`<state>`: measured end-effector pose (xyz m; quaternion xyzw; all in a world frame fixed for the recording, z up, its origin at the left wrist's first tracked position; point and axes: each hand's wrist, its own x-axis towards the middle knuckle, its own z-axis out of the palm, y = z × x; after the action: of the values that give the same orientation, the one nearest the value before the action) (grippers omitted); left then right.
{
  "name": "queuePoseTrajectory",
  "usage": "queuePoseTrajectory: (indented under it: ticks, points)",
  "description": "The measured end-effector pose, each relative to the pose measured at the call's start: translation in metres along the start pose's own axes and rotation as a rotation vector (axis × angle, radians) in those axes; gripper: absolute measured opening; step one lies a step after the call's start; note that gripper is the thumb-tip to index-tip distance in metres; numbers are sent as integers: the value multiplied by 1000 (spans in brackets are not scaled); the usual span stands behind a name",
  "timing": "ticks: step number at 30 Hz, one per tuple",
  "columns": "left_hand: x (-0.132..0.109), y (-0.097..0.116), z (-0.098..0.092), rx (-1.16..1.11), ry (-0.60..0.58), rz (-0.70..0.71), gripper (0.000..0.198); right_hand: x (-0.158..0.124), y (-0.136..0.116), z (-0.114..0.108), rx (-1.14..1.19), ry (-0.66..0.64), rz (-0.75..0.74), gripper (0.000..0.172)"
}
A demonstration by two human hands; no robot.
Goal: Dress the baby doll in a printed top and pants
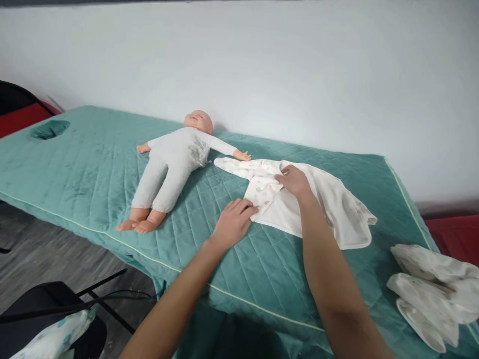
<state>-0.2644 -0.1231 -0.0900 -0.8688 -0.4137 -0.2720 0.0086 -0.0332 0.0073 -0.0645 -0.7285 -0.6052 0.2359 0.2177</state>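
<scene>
A white baby garment (337, 209) lies spread on the teal quilted table (93, 164). My left hand (234, 222) rests at the garment's near left edge, fingers curled onto the cloth. My right hand (295, 180) sits on the garment's middle and pinches the fabric near its front opening. A baby doll (174, 167) in a pale grey suit lies on its back to the left, arms out, one hand close to the garment's sleeve.
More white baby clothes (434, 291) are piled at the table's near right corner. The table has a face hole (50, 129) at its far left end. A dark chair (48, 309) with a patterned cloth (56, 336) stands at lower left. A white wall runs behind.
</scene>
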Motion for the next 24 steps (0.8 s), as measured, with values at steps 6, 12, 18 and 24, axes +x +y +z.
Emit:
queuePoseTrajectory:
  ticks: [6, 12, 18, 24]
  points:
    - [5, 4, -2, -226, 40, -157, 26, -1, -3, 1, 233, 64, 30, 16]
    - [5, -6, 4, -510, 585, -828, 20, -14, -27, 13, 945, -230, -117, 34]
    - [-5, -12, 10, -309, 685, -755, 26, -17, -25, 24, 968, -218, -229, 28]
    - [5, 3, 6, -99, 151, -359, 12, -24, -27, 29, 861, -296, -472, 35]
